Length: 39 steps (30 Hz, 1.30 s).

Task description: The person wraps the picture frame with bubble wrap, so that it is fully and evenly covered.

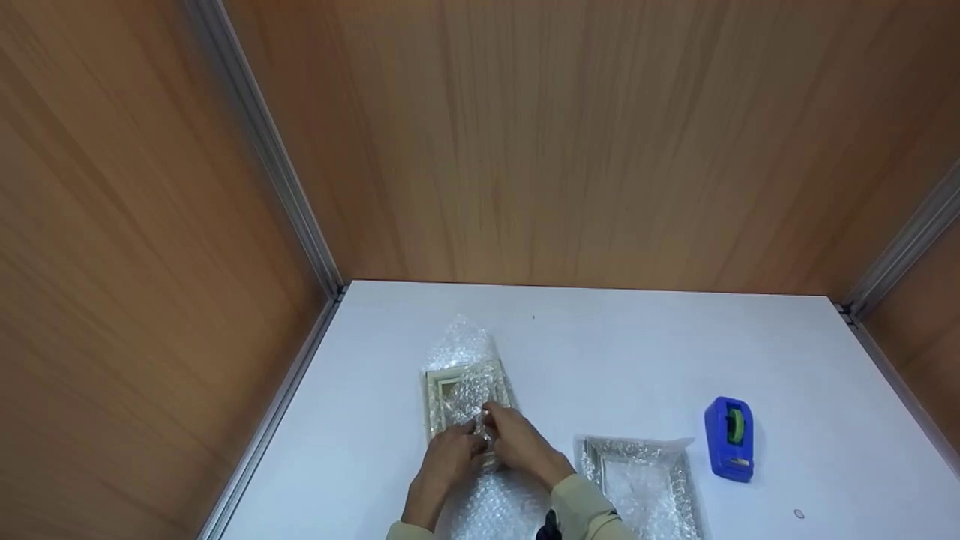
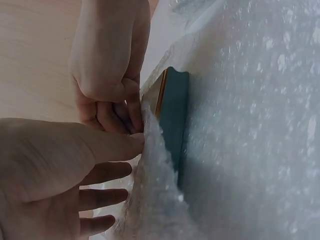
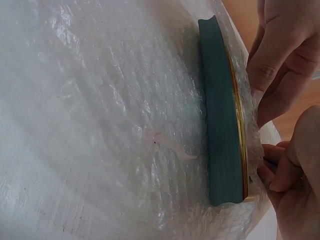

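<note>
A picture frame (image 1: 439,405) with a pale front, a gold inner edge and a green side lies on bubble wrap (image 1: 499,506), part of which covers its face. Over the frame's lower part, both hands meet at the wrap. My left hand (image 2: 45,175) pinches the wrap at the thumb tip, its other fingers spread out behind. Close beside it, my right hand (image 3: 300,175) has curled fingers that pinch the wrap's edge. The frame's green side (image 3: 222,115) shows uncovered in the right wrist view. What lies between the fingertips is partly hidden.
A second frame wrapped in bubble wrap (image 1: 679,487) lies right of the hands. Farther right stands a blue tape dispenser (image 1: 724,461) with a green roll. A small clear scrap (image 1: 799,514) is near the front. Wood panels (image 1: 585,150) enclose the white table (image 1: 615,360).
</note>
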Motion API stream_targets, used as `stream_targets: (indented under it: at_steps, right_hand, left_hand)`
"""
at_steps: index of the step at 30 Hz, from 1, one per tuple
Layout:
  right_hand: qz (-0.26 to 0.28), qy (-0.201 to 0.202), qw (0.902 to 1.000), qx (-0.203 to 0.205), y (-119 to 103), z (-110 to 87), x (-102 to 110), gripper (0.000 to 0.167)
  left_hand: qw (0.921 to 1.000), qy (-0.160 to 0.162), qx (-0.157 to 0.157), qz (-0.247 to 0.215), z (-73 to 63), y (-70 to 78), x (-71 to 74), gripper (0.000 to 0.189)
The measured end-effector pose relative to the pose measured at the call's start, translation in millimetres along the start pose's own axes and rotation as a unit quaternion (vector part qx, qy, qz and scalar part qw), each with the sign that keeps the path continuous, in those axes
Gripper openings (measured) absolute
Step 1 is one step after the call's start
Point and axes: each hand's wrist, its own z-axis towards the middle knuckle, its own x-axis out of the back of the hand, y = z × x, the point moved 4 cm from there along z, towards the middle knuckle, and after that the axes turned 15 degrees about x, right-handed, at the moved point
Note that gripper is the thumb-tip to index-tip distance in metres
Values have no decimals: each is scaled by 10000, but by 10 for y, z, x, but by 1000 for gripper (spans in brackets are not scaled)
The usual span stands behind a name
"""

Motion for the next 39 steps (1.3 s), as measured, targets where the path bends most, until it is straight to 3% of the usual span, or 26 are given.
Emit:
stream_targets:
  at_steps: [11,17,20,25,31,34,39]
  right_hand:
    - [-131,-218,9997,24,-43,10,-6,51]
    - [75,-551,9984,139,-88,21,54,42]
    - [76,-779,9969,72,-143,12,100,39]
    - [-392,-897,9950,200,-316,-56,217,32]
    - [-835,-1142,9894,337,-559,-209,308,13]
    - [-953,-1285,9861,444,-662,-308,300,12]
    - [-1338,-1597,9722,1072,-787,-525,225,16]
  left_hand:
    - [9968,-738,37,300,42,-24,77,30]
    - [9930,-1046,-259,488,81,-72,102,36]
    - [9914,-1238,-236,339,77,-119,105,39]
    - [9881,-1536,13,6,82,-166,107,35]
    - [9855,-1679,198,-146,83,-180,114,25]
    - [9860,-1654,170,-124,81,-175,116,24]
    - [9866,-1625,122,-104,86,-165,118,26]
